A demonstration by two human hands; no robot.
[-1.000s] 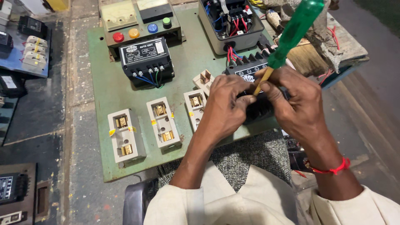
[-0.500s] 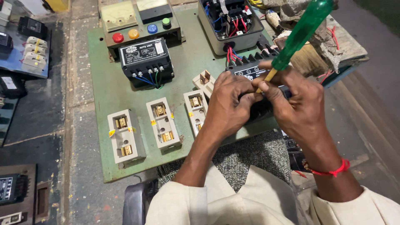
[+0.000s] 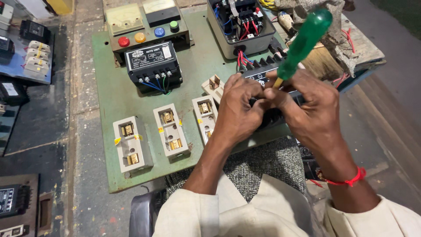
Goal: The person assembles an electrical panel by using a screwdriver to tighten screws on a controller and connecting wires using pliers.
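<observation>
My right hand (image 3: 313, 116) grips a screwdriver with a green handle (image 3: 305, 43), its shaft angled down between my fingers. My left hand (image 3: 239, 109) is closed on a black electrical block (image 3: 272, 115) at the near right edge of a green panel board (image 3: 118, 101). Both hands press together over the block, and the screwdriver tip is hidden by my fingers. A red thread is tied round my right wrist.
On the board sit three cream fuse holders (image 3: 169, 131), a black relay unit (image 3: 152, 65), a box with coloured push buttons (image 3: 147, 24) and an open grey wired box (image 3: 241, 25). Black devices lie at the left edge. A brush and cloth lie at the far right.
The screwdriver handle has tilted slightly further right and up. Both hands stay on the black block with only small finger shifts.
</observation>
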